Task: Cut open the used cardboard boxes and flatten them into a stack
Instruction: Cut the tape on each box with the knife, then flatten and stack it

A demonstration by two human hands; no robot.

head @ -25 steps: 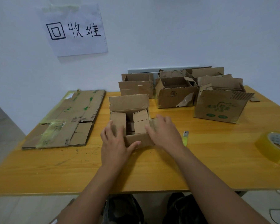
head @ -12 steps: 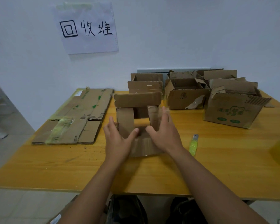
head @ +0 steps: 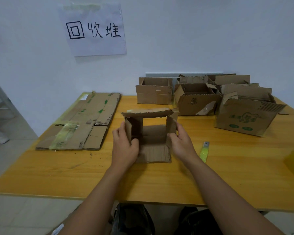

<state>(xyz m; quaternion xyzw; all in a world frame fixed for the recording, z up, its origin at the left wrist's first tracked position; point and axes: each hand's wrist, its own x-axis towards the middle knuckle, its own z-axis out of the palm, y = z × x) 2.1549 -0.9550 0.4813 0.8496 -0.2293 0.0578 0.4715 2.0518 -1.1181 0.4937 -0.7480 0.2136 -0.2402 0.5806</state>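
There, the left hand point(head: 125, 146) was clasped on the left flap of a small box point(head: 152, 133), thumb inside, while the right hand point(head: 182, 141) was closed on its right flap. The box was held open-ended at the middle of the desk point(head: 159, 180). Flattened cardboard point(head: 81, 122) lay to the left, unopened boxes point(head: 197, 97) behind, a cutter point(head: 204, 150) just right.

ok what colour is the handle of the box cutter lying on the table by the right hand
Bright yellow-green, with a grey metal tip; the box cutter shows only in the head view.
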